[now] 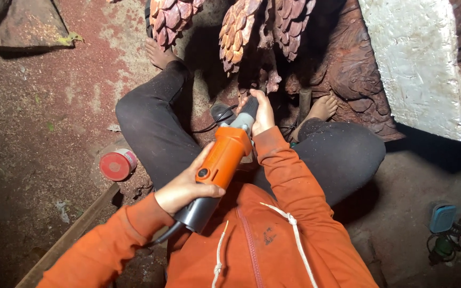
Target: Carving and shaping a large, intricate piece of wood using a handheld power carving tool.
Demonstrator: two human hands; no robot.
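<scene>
Big dark wood carving [273,37] with a scale pattern stands at the far side, a chunky white block [422,64] to its right. The person sits on the dusty red floor [38,122], legs either side of it. Orange angle grinder [221,165] is held in the middle, nose pointing into the carving's base. I'd say keep both grips firm and the cord off the wheel. Left hand [185,186] is wrapped tight round the rear grey handle; right hand [262,113] is closed over the head end. Small red tin [117,164] sits near left.
</scene>
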